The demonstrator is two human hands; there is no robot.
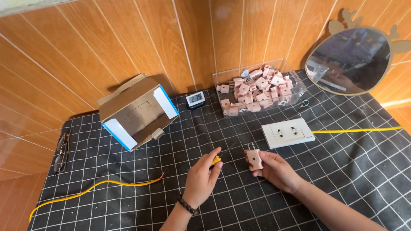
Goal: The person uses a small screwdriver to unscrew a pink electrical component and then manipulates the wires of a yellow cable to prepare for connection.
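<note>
Spectacles (62, 152) at the far left edge of the tabletop (342, 179), under black grid cloth. Yellow cable (92, 188), loose, bared end pointing right. Cardboard box (137, 112), tipped on its side, toward the wall. Small digital clock (195, 99). Left hand (201, 179), fingers closed round a yellow-handled screwdriver (216, 160). Right hand (276, 170), clamped on a pink plug (255, 159), prongs upward, just beside the screwdriver tip. White socket plate (287, 132) with yellow lead. Clear tub (299, 92) of pink plugs. Oval mirror (351, 60).

The scene is viewed from one head-worn camera, aimed steeply downward and forward across the checked cloth (325, 179) toward the wood-panelled wall (128, 42), at arm's length.
</note>
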